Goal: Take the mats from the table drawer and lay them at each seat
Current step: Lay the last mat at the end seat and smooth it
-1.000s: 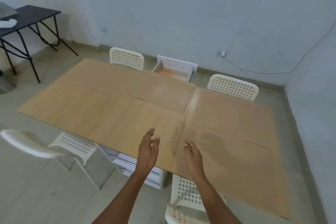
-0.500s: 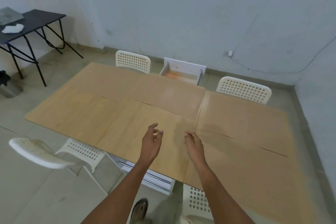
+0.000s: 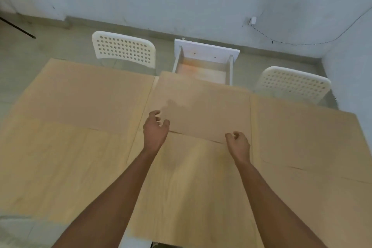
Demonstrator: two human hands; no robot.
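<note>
Large tan mats (image 3: pixel 201 110) cover the table, overlapping just this side of the open drawer (image 3: pixel 203 64). Left hand (image 3: pixel 156 130) and right hand (image 3: pixel 238 144), fingers curled and empty, hover at one mat's near edge. The mats look thin, light and stiff; pinch that edge.

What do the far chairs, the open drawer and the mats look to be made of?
Chairs: likely moulded white plastic, smooth, backs punched with round holes.
Drawer: seemingly white-painted board, pale wood-toned bottom.
Mats: thin, flat, tan sheets with faint wood grain; veneer or printed, cannot tell.
</note>
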